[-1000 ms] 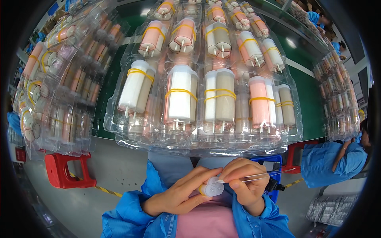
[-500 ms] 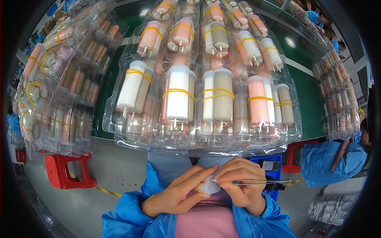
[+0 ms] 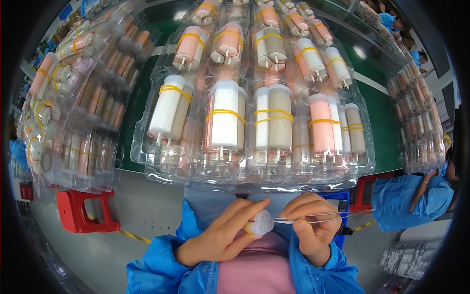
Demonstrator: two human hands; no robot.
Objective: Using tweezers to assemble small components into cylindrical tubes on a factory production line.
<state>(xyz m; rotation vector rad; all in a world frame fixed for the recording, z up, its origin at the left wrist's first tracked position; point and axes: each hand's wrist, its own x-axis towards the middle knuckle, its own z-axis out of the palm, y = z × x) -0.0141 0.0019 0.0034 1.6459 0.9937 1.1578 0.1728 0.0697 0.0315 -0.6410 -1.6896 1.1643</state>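
Observation:
My left hand [image 3: 223, 232] is closed around a small cylinder with a translucent white round end [image 3: 263, 223] and a bit of yellow band at its side. Most of its body is hidden under my fingers. Thin metal tweezers [image 3: 338, 215] are pinched in my right hand [image 3: 313, 223]. Their tips point left, at the round end, with a small white piece near them; whether it touches is too small to tell. Beyond my hands stands a stack of clear plastic trays [image 3: 235, 181], holding rubber-banded bundles of white [image 3: 224, 117], pink [image 3: 322, 125] and grey-brown [image 3: 278, 117] cylinders with white pins.
More stacked trays stand at the left [image 3: 81, 142] and right [image 3: 416, 117] on a green table [image 3: 387, 142]. Red stools [image 3: 81, 210] are on both sides. A blue crate [image 3: 341, 237] lies beyond my right hand. A person in blue [image 3: 409, 198] sits at the right.
My right hand has shifted right, drawing the tweezers back from the cylinder's end, and the tweezers' legs now show apart. My left hand still holds the cylinder, its round end turned slightly more into view.

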